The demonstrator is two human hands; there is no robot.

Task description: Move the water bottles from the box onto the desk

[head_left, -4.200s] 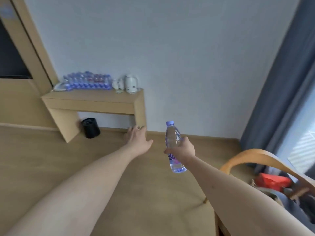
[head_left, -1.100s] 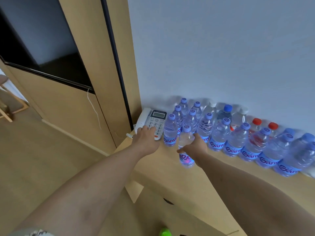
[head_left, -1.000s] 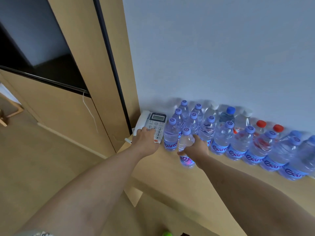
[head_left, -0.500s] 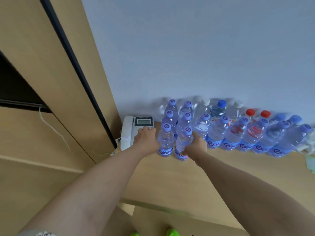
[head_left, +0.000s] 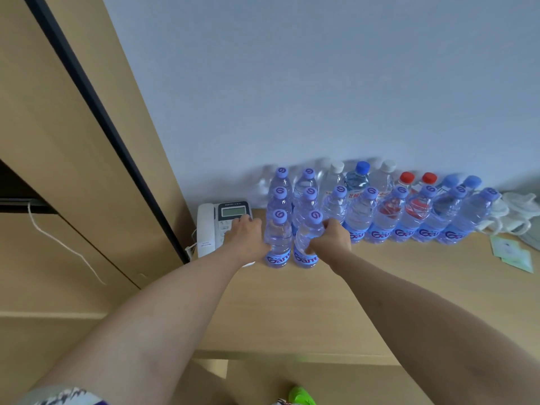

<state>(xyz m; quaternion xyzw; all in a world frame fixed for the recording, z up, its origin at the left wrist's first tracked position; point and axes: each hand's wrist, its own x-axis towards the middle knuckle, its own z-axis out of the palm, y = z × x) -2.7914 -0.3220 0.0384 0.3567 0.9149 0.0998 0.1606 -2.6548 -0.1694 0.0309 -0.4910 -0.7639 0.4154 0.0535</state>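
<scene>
A clear water bottle (head_left: pixel 305 244) with a purple cap and blue label stands upright on the wooden desk (head_left: pixel 292 311), in the front row of several like bottles (head_left: pixel 409 217) lined up against the wall. My right hand (head_left: pixel 331 239) grips this bottle around its middle from the right side. Just left of it stands another purple-capped bottle (head_left: pixel 277 241). My left hand (head_left: pixel 245 238) rests with relaxed fingers on the telephone, its side close against that left bottle. No box is in view.
A white telephone (head_left: pixel 213 226) sits at the desk's left end beside a wooden wall panel (head_left: pixel 87 141). White cups (head_left: pixel 517 214) and green paper packets (head_left: pixel 511 252) lie at the right. The desk's front edge (head_left: pixel 292 353) is near me.
I carried the bottle across the room to the desk. In the last second my right hand lowered it upright beside the left front bottle; my left hand stayed on the telephone.
</scene>
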